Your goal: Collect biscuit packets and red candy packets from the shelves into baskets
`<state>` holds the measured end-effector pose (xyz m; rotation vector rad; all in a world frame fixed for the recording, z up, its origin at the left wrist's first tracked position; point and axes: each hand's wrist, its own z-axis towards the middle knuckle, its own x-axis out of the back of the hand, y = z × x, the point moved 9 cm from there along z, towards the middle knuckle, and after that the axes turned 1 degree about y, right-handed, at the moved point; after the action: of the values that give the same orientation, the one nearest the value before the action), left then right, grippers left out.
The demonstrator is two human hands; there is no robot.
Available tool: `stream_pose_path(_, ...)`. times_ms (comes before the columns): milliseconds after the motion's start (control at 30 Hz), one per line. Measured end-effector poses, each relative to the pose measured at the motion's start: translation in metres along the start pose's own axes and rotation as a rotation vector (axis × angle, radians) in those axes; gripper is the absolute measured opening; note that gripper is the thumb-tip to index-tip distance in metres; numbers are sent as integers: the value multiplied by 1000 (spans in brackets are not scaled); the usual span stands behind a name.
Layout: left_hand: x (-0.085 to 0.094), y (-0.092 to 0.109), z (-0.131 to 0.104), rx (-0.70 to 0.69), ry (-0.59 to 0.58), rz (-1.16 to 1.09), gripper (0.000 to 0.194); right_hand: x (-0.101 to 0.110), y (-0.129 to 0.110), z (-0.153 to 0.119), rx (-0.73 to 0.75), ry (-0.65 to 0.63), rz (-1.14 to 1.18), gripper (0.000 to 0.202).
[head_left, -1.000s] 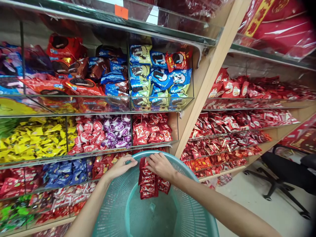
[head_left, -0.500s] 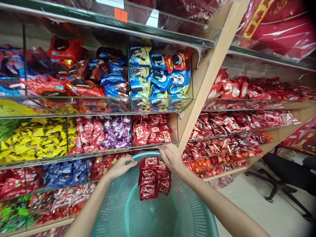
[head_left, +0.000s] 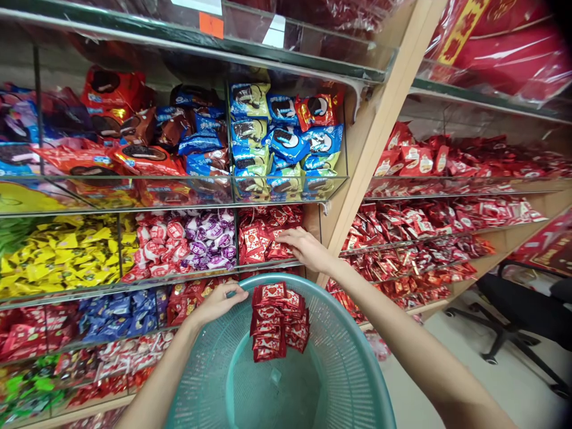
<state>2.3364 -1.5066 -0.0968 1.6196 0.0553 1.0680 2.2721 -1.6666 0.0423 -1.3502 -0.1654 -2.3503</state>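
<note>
A green plastic basket (head_left: 357, 357) stands below the shelf, with a stack of red packets (head_left: 270, 322) against its far inner wall. At the basket's left rim is my left hand (head_left: 221, 302), its thumb and fingers closed round the edge. My right hand (head_left: 304, 247) reaches over the shelf's front edge onto the red packets in the compartment (head_left: 257, 238). Its fingers are stretched out with the palm down, and the fingertips lie on the packets at the compartment's right side. Nothing shows as lifted in it.
Purple and red round candies (head_left: 210, 238) and yellow candies (head_left: 67, 253) fill compartments to the left. Blue packets (head_left: 286, 143) lie one shelf up. A wooden upright (head_left: 379, 131) stands at right, with more red packets beyond and a black chair (head_left: 513, 310) on the floor.
My right hand has moved from the basket's far rim up and slightly forward onto the red packets in the compartment. My left hand remains at the rim.
</note>
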Motion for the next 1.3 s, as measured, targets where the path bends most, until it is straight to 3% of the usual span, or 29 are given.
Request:
stream_pose_path(200,0,-1,0,-5,-3,-3,38,-10,-4,7,116,-211,-213,44)
stream_pose_path(367,-1,-4,0,-26,6,-16,36,-11,-23,8,197,-261,-433,45)
stream_pose_path(533,-2,-5,0,-22,2,-29,35,-11,-36,11,242,-288,-595,29)
stream_pose_path(800,-2,-6,0,-20,7,-26,36,-17,-37,7,330,-296,-627,25)
stream_pose_path(933,-3,-6,0,-32,-1,-24,37,-4,-29,7,244,-262,-458,31)
stream_pose_path(1067,-2,-5,0,-47,-3,-19,36,18,-16,-1,140,-148,-100,41)
stream_pose_path(1200,-1,-4,-1,-57,6,-8,37,39,10,-17,-80,100,398,39)
stream_pose_path(1300,-1,-4,-1,-54,11,-3,37,39,29,-33,-284,309,776,41)
